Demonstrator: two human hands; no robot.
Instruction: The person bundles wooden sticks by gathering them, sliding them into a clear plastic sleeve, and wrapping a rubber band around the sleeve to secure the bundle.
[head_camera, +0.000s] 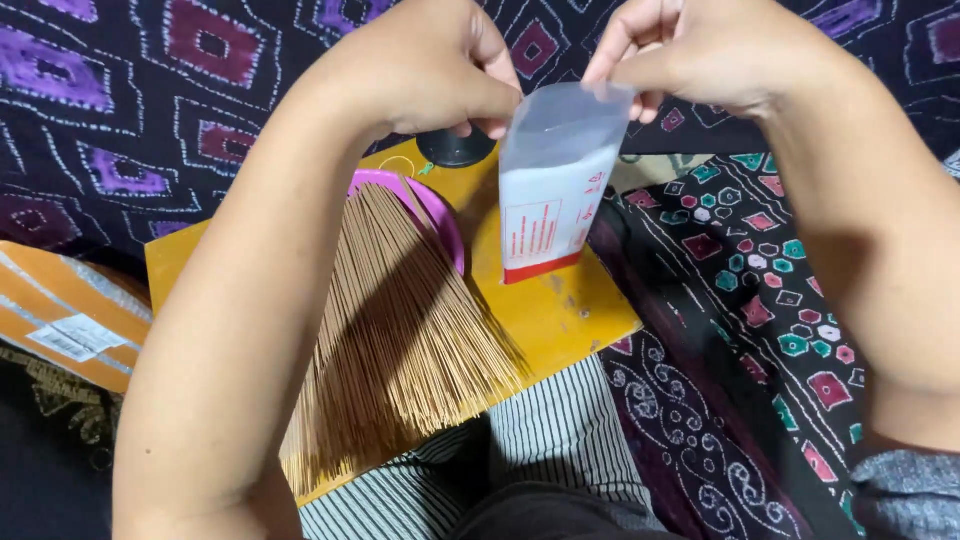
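The person holds a small plastic pouch (553, 185) up by its top edge, both hands on it; the left hand (425, 65) pinches the left corner between thumb and curled fingers, and the right hand (700, 50) pinches the right corner, fingertips pressed together on the rim; the pouch hangs below the fingers, long axis near upright, its red-edged bottom tilted slightly leftward; beneath it a fan of thin sticks (400, 340) lies on a yellow board (560, 310), well apart.
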